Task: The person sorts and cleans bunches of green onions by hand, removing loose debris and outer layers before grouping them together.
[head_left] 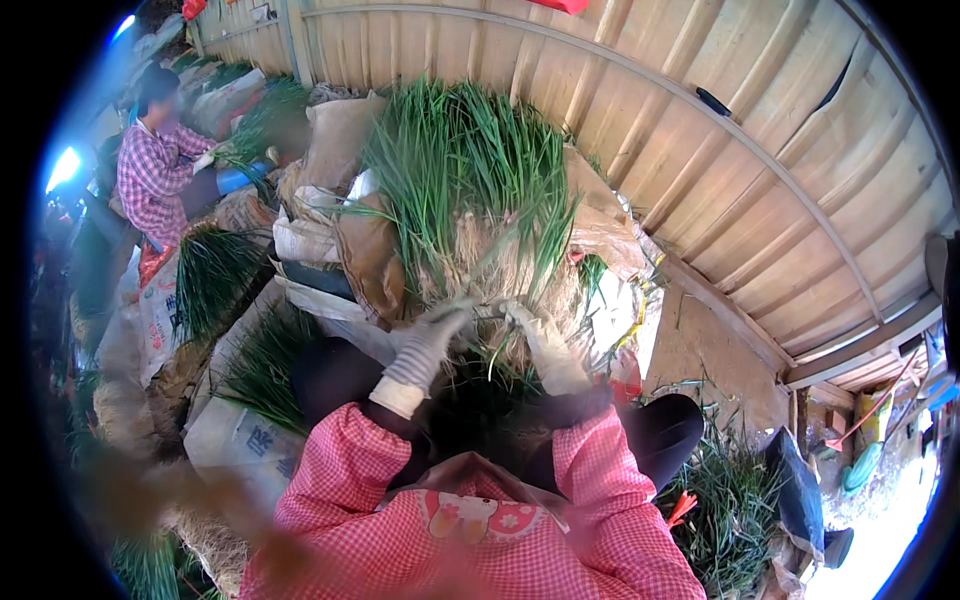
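In front of me stands a big heap of green leafy plants (470,140), their long narrow leaves to the far side and their pale, stringy roots (540,290) toward me. At its near edge my left hand (438,335), in a striped glove and blurred, is closed at a few thin plant stems (488,311). Opposite it, close by, my right hand (535,335) in a whitish glove pinches the same stems. A few loose leaves dangle below the hands, above the dark gap between my knees. The fingertips are partly hidden by roots and leaves.
Brown and white sacks (370,255) flank the heap on the left. Cut leaves (730,500) lie in a pile at the right. A ribbed wall (650,110) curves behind. At the far left, a co-worker in a checked shirt (155,180) handles similar plants.
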`<state>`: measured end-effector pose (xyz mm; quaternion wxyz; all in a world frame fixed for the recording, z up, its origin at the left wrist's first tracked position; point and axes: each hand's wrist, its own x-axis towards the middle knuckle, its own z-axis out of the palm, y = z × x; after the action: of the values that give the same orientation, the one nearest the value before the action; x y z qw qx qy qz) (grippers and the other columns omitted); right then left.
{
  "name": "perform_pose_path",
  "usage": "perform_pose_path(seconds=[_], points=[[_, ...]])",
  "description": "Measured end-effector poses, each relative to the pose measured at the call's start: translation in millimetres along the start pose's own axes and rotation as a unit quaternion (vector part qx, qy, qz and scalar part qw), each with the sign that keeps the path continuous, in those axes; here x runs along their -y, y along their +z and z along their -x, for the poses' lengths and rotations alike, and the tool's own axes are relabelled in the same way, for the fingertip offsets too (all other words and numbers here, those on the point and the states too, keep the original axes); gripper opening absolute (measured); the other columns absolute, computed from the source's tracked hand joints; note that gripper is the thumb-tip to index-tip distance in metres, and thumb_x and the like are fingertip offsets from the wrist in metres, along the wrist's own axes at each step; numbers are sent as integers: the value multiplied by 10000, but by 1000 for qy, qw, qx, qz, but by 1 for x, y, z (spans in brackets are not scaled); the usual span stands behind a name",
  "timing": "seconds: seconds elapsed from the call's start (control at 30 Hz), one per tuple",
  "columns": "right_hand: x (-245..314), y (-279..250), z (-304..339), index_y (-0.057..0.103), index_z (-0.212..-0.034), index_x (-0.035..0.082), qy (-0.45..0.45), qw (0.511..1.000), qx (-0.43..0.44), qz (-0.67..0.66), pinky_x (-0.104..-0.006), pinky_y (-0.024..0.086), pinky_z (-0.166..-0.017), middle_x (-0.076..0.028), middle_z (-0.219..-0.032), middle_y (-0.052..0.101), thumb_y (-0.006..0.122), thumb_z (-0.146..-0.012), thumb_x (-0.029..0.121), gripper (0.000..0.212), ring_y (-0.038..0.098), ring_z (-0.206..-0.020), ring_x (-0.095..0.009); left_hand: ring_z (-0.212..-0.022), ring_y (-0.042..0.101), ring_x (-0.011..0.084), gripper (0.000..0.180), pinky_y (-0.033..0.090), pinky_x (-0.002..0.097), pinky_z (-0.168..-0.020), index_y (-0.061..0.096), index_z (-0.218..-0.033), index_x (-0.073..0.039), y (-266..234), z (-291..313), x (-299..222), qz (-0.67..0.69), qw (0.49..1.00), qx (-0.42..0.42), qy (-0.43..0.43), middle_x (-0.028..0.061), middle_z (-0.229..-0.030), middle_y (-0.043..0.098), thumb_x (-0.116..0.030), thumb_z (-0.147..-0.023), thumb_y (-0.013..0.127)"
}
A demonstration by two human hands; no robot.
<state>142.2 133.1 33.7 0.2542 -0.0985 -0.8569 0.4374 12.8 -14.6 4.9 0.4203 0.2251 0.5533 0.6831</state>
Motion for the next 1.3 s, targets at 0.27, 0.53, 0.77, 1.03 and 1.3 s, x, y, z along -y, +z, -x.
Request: perform_pose_path(seconds=[0.27,0.53,0.77,1.03,1.3], points=[[-15,63,27,531,-1023,16,69,961,9,266,-456,478,-530,-202,-661,610,333,-938,392,433,604,-609,-385,-693,579,151,243,484,309,-625,601,-1035,-67,26,31,-11,239,969,23,-63,9,-821,607,-239,-865,578],[29,42,22,616,-701,93,70,930,32,360,-429,466,-469,-135,-586,600,282,-955,399,519,597,-533,-325,-889,532,108,236,440,251,-822,599,-1038,-27,14,29,11,175,976,83,-100,32,-982,598,-188,-866,585],[17,33,27,604,-880,73,149,954,-6,261,-402,475,-532,-167,-687,614,459,-916,339,306,603,-599,-334,-682,577,126,195,475,232,-638,605,-922,-6,24,21,15,138,975,71,-159,53,-762,594,-147,-788,623],[-54,-66,36,654,-970,64,117,947,-295,-55,-253,427,-730,-10,-822,615,549,-856,183,196,521,-766,-96,-781,600,137,263,476,245,-723,559,-1037,12,36,11,12,113,990,20,-87,77,-915,640,-157,-843,615],[-12,-30,2,536,-1085,24,139,984,17,114,-372,497,-679,-186,-840,629,589,-826,377,442,615,-860,-296,-722,574,146,316,466,275,-699,502,-1168,-53,29,26,7,-125,987,-6,104,41,-869,613,-195,-888,541]])
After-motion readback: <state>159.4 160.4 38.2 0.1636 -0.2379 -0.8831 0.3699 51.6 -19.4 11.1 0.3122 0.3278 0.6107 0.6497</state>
